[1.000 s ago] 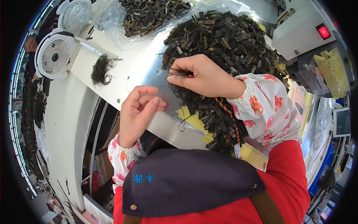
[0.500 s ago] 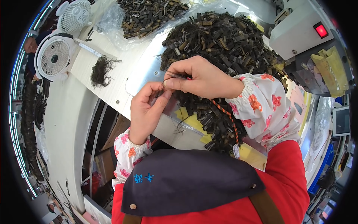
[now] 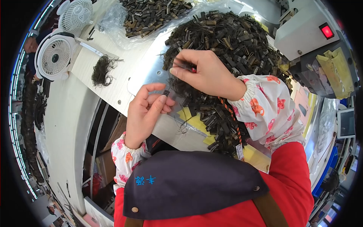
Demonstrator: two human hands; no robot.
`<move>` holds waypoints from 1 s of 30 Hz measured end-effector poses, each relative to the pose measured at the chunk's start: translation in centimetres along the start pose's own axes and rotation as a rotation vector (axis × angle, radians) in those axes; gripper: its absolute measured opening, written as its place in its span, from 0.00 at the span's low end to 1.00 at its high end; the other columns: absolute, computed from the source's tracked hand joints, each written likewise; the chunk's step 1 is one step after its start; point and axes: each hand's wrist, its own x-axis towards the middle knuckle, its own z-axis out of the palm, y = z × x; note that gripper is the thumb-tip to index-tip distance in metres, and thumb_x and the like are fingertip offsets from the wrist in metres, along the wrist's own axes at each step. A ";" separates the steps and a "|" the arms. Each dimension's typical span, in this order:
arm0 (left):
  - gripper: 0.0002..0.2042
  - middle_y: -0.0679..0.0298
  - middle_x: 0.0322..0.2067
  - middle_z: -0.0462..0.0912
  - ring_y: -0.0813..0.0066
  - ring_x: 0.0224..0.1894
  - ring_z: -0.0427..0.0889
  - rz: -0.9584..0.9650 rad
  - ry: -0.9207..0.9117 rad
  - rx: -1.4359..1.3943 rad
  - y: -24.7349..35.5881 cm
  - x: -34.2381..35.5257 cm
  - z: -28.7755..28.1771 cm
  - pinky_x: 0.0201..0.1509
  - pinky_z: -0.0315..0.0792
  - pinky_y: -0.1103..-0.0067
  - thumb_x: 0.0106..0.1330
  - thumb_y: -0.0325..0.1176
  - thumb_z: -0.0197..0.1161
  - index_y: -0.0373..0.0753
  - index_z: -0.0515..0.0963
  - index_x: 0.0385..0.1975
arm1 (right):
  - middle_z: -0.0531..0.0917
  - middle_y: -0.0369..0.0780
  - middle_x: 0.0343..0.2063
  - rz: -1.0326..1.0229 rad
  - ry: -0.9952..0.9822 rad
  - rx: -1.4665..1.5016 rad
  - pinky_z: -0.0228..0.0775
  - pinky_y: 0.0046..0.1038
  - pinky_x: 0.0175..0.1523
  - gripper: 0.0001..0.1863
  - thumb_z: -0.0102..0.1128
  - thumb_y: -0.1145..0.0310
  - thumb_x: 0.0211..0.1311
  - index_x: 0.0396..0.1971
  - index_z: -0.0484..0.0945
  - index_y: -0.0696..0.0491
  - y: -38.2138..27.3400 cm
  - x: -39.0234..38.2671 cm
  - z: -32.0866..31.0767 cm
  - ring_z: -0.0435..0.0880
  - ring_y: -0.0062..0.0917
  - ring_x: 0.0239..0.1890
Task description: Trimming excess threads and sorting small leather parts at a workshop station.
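Currently, both hands are raised above the desk (image 3: 85, 75), well apart from each other. The left hand (image 3: 145, 109) is at the near edge of the metal plate (image 3: 149, 80), with the palm turned inward and the wrist upright. Its thumb and index finger are pinched together on a small dark piece (image 3: 165, 93), which projects just above the thumb tip. The other fingers curl loosely behind the thumb.

The right hand (image 3: 208, 72) is farther forward, over the left side of a large pile of dark folded pieces (image 3: 230, 41). Its back faces up, the forearm enters from the right, and the fingers point left. Thumb and index finger close around a thin dark tool (image 3: 184, 65) with a red part; motion blur hides the tool's tip.

Elasticated floral sleeves (image 3: 266, 108) end at both wrists. An orange-and-black cord (image 3: 232, 113) runs down from below the right wrist, over the near part of the pile. Yellow sheets (image 3: 196, 124) lie beside this part. A tuft of dark hair (image 3: 100, 72) rests on the desk, left of the metal plate.
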 end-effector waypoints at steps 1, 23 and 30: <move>0.13 0.60 0.30 0.81 0.84 0.29 0.76 -0.002 0.000 0.002 0.1 -0.2 0.0 0.36 0.70 0.88 0.66 0.26 0.51 0.32 0.65 0.49 | 0.79 0.37 0.24 -0.024 0.084 -0.001 0.65 0.19 0.30 0.12 0.63 0.68 0.52 0.34 0.75 0.59 0.3 0.1 0.2 0.72 0.16 0.25; 0.07 0.62 0.26 0.80 0.83 0.27 0.77 -0.092 -0.059 0.127 0.3 -0.3 -2.4 0.33 0.71 0.86 0.65 0.26 0.53 0.29 0.72 0.37 | 0.77 0.44 0.21 -0.182 -0.076 -0.100 0.68 0.26 0.30 0.07 0.61 0.74 0.52 0.27 0.74 0.61 0.3 0.2 0.0 0.77 0.32 0.24; 0.04 0.61 0.30 0.79 0.82 0.25 0.75 0.175 0.311 -0.080 0.0 1.1 -1.7 0.30 0.67 0.86 0.67 0.28 0.50 0.37 0.70 0.37 | 0.78 0.41 0.27 -0.268 -0.281 -0.149 0.70 0.27 0.33 0.09 0.63 0.76 0.43 0.28 0.77 0.57 0.6 -0.9 0.9 0.78 0.34 0.29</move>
